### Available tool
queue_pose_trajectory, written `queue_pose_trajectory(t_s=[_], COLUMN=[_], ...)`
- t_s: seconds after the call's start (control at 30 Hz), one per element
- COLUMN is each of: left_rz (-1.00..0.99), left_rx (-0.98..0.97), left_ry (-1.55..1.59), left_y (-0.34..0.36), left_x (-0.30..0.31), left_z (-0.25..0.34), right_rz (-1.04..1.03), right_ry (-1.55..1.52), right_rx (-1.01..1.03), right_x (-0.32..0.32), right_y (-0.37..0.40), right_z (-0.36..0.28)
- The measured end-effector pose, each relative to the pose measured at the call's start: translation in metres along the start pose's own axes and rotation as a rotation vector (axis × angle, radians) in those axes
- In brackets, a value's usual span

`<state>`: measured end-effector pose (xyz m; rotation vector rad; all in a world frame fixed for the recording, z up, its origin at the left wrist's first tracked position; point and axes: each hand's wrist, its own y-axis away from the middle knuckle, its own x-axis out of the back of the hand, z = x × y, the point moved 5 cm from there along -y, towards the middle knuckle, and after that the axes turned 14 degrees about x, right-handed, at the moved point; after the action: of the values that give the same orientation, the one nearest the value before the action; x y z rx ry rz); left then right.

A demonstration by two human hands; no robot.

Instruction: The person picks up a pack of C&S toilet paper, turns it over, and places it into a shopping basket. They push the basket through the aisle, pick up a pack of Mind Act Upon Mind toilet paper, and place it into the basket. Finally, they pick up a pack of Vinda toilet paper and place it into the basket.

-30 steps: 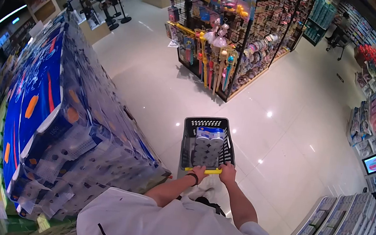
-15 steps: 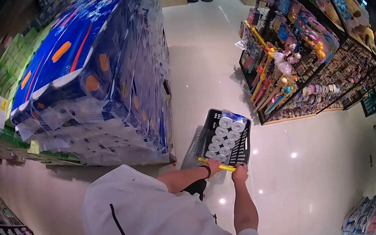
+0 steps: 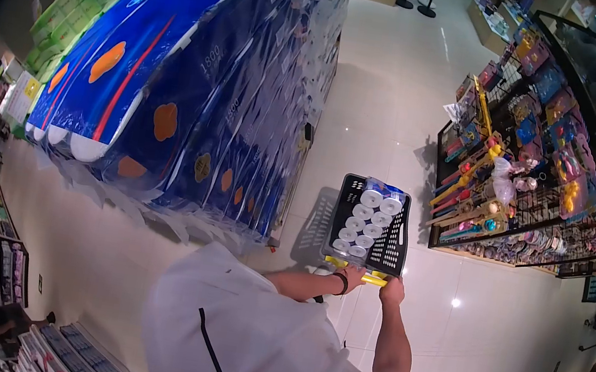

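Observation:
A black shopping basket (image 3: pixel 394 248) with perforated sides is in front of me, near the middle of the view. Inside it lies a pack of white paper rolls (image 3: pixel 361 225) with some blue wrapping at its far end. My left hand (image 3: pixel 353 277), with a dark band at the wrist, is closed around the yellow handle (image 3: pixel 374 279) at the basket's near end. Close beside it, my right hand (image 3: pixel 392 288) grips the right end of the same handle. The fingertips of both hands are partly hidden.
To the left rises a tall stack of blue plastic-wrapped packs (image 3: pixel 196 94), with green packs (image 3: pixel 69 13) behind. On the right stands a black wire rack (image 3: pixel 522 181) hung with toys and accessories. Pale glossy floor (image 3: pixel 379 106) runs between them towards stanchions (image 3: pixel 429 2) and a counter.
The view has turned left and advanced: the blue stack looms larger, and the toy rack has shifted right and lower. Both hands keep their grip on the basket handle.

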<state>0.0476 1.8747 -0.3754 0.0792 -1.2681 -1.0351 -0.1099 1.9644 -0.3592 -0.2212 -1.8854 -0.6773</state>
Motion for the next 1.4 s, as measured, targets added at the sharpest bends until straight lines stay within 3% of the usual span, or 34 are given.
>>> queue_pose_trajectory(t_s=[0.2,0.77,1.03,1.27,1.4], left_rz=[-0.068,0.043,0.023,0.222,0.363], left_rx=[0.014,0.162,0.434,0.546,0.499], left_ry=[0.059,0.064,0.125,0.138,0.151], left_y=[-0.040,-0.117,-0.155,-0.213,-0.226], left_x=[0.016,0.090,0.144,0.183,0.205], left_z=[0.000,-0.002,-0.016,-0.038,-0.053], right_rz=[-0.021,-0.109,-0.254,-0.216,-0.238], right_ry=[0.006,0.095,0.117,0.022,0.054], right_rx=[0.085,0.246,0.373,0.400,0.473], right_x=[0.023,0.073,0.077,0.096,0.103], right_y=[-0.053,-0.185,-0.249,-0.314,-0.358], right_z=[0.001,-0.019,-0.036,-0.059,-0.071])
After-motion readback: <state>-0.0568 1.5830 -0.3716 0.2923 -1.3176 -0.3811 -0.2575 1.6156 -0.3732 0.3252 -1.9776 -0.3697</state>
